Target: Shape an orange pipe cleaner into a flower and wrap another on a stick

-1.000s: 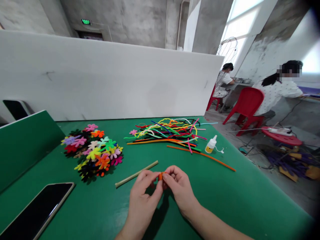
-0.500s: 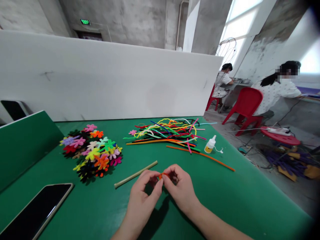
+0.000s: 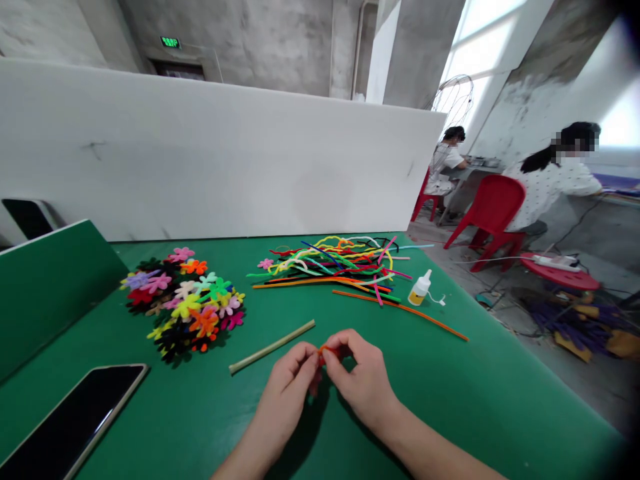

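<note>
Between my fingertips is a short, bent orange pipe cleaner (image 3: 323, 354), mostly hidden by the fingers. My left hand (image 3: 290, 381) pinches it from one side, and my right hand (image 3: 364, 380) pinches it from the other. Both hands hover over the green table (image 3: 430, 393). Just beyond my left hand lies a thin, pale green stick (image 3: 273, 347). A longer orange pipe cleaner (image 3: 425, 317) rests on the table past my right hand.
A heap of coloured fuzzy flowers (image 3: 193, 307) is at left, near a phone (image 3: 80, 420). Mixed pipe cleaners (image 3: 335, 263) lie at the back, beside a small glue bottle (image 3: 419, 289). A white partition (image 3: 240, 160) stands behind. Two people sit at right near a red chair (image 3: 493, 207).
My left hand's fingers have closed up more and turned slightly at the orange pipe cleaner. My right hand has barely moved and keeps its pinch.
</note>
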Tool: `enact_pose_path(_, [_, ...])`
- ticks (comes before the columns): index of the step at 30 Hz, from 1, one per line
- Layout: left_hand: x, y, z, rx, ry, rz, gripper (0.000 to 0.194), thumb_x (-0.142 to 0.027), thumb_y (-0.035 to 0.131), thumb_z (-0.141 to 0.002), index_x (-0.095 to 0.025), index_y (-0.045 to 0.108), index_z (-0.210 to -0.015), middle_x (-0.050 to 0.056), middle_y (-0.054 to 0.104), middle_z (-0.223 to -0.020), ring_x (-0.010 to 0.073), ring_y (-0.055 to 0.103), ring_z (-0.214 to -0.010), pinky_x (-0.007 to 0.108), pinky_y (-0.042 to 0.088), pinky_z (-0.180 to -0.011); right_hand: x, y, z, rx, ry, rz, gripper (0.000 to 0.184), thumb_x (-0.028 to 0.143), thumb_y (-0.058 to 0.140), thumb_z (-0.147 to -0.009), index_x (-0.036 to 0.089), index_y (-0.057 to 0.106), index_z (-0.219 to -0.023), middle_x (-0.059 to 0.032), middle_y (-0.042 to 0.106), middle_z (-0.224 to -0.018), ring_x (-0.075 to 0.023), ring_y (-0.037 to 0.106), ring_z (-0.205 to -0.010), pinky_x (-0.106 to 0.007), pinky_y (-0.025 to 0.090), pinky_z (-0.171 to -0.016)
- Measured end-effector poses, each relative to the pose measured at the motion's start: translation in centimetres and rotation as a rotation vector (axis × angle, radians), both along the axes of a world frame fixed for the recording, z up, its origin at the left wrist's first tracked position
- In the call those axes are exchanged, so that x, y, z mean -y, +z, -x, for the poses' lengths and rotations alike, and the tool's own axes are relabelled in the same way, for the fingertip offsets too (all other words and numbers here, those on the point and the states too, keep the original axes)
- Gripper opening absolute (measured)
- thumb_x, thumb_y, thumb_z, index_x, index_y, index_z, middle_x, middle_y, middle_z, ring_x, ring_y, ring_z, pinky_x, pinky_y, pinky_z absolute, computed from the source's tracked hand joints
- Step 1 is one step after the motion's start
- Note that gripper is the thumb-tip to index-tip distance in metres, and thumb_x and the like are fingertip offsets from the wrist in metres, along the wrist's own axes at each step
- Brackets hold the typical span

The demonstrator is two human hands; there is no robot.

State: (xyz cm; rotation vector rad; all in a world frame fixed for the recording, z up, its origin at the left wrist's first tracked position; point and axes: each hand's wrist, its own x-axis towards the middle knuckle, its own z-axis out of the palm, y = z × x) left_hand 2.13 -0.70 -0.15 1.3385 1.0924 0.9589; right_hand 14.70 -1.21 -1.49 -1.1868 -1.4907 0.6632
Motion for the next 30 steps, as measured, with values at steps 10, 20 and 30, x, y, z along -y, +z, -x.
enact_pose_path(10, [-0.01, -0.61, -0.21, 0.209, 0.016, 0.134, 0.018, -0.031, 0.054, -0.075, -0.015, 0.056, -0.066, -0.003, 0.049, -0.056, 0.0081, 0.041, -0.05, 0.018, 0.032, -0.048, -0.69, -0.18, 0.46, -0.502, 0.085, 0.288, 0.016, 0.027, 0.063, -0.067, 0.017, 0.05, -0.067, 0.0032, 0.054, -0.058, -0.01, 0.053, -0.05, -0.022, 0.043, -0.05])
enact_pose_path(20, [-0.1, -0.72, -0.45, 0.347, 0.03, 0.215, 0.017, -0.028, 0.054, -0.076, -0.013, 0.057, -0.069, -0.002, 0.052, -0.059, 0.0071, 0.042, -0.05, 0.019, 0.034, -0.049, -0.86, -0.18, 0.64, -0.645, 0.09, 0.366, 0.021, 0.029, 0.066, -0.065, 0.015, 0.049, -0.066, 0.0035, 0.055, -0.054, -0.0081, 0.052, -0.047, -0.02, 0.041, -0.049])
enact_pose_path(30, [-0.39, -0.63, -0.18, 0.138, 0.17, -0.015, 0.022, -0.022, 0.065, -0.064, -0.016, 0.064, -0.084, 0.0, 0.062, -0.07, 0.0128, 0.053, -0.063, 0.021, 0.041, -0.058, -0.95, -0.63, 0.03, -0.538, 0.183, 0.297, 0.017, 0.028, 0.062, -0.071, 0.014, 0.056, -0.077, 0.0001, 0.058, -0.068, -0.0111, 0.056, -0.06, -0.023, 0.046, -0.059])
